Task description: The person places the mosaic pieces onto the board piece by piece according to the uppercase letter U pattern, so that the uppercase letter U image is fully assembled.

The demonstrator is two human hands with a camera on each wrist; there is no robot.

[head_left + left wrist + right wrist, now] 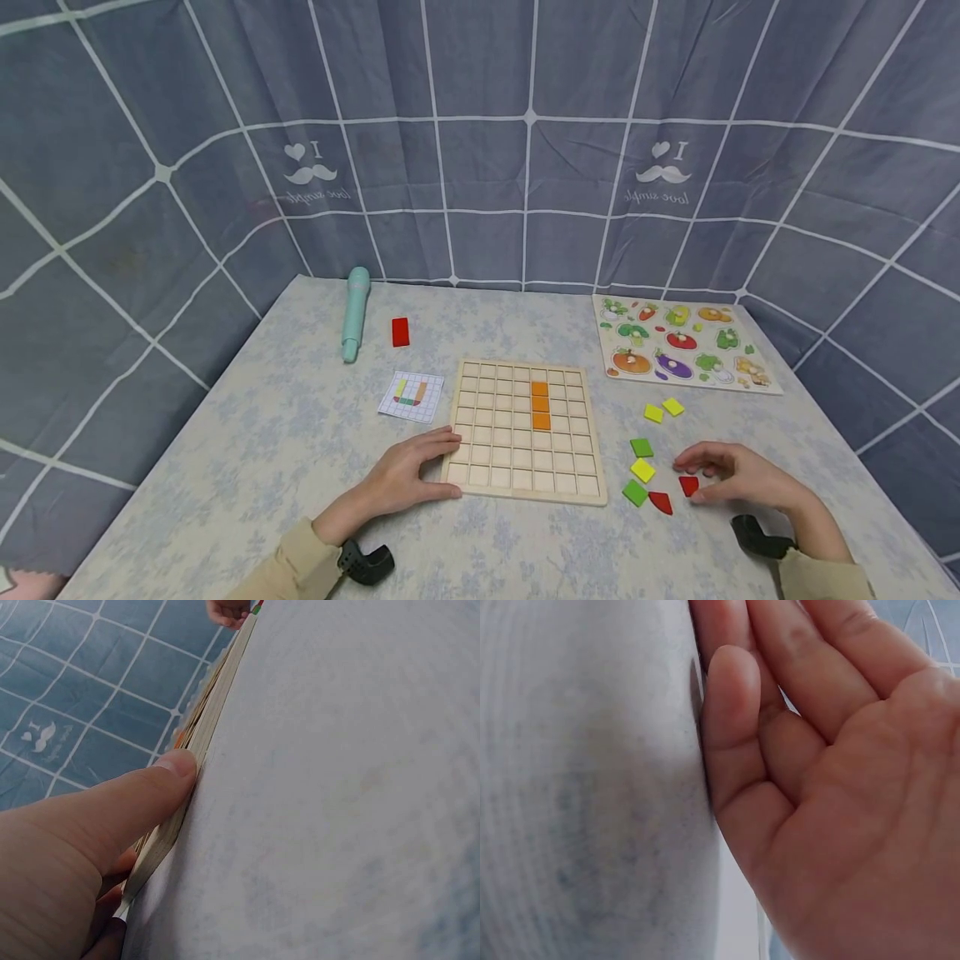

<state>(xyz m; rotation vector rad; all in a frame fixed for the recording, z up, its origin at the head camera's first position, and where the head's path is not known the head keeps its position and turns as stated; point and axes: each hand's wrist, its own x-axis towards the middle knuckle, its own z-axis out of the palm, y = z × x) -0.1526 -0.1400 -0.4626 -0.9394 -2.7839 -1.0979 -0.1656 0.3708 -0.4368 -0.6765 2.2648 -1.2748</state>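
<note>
A wooden grid board [491, 442] lies flat in the middle of the table, with three orange squares [540, 404] in one column of its cells. My left hand [401, 477] rests against its near left corner, fingers on the left rim. In the left wrist view the thumb [161, 776] presses the board's edge. My right hand [746, 482] is low over the table at the right, loosely bent thumb and fingers around a small red piece [688, 485]. Beside it lie a red curved-edge piece [661, 502], green squares [635, 492] and a yellow square [642, 470].
Two more yellow squares [653, 413] lie right of the board. Behind them is a vegetable picture board [690, 343]. A pattern card [429, 408], a red rectangular piece [401, 332] and a teal stick-shaped object [355, 315] lie left. A grid-patterned curtain [480, 167] surrounds the table.
</note>
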